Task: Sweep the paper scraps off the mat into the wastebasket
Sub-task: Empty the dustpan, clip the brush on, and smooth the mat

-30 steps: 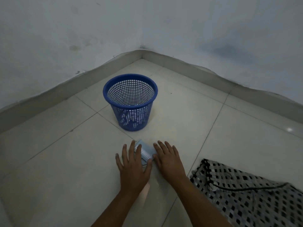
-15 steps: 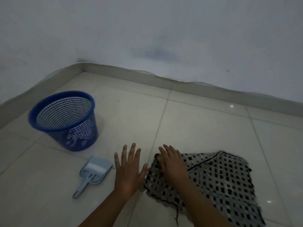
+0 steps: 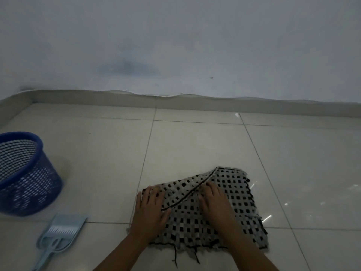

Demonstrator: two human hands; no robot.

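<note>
The checked mat (image 3: 211,210) lies on the tiled floor (image 3: 195,145) at near centre, one corner folded over along a dark diagonal edge so that its upper left part is doubled. No paper scraps can be made out on it; they may be hidden in the fold or too small to tell. The left hand (image 3: 150,212) rests flat on the mat's left edge, fingers straight and spread, grasping nothing; it appears to pin that side down. The right hand (image 3: 214,202) lies on the middle of the mat just right of the folded edge, fingers extended and pressing the cloth, likewise holding nothing. With both palms down, the likely purpose is to flatten or unfold the mat so that its surface can be swept. A pale blue dustpan (image 3: 64,229), with what seems a small brush nested in it, lies on the floor at near left, well apart from the mat and not touched by either hand. The blue mesh wastebasket (image 3: 25,177) stands upright beyond it at the left edge, close enough to receive the pan's load. Sweeping seems not yet begun.
</note>
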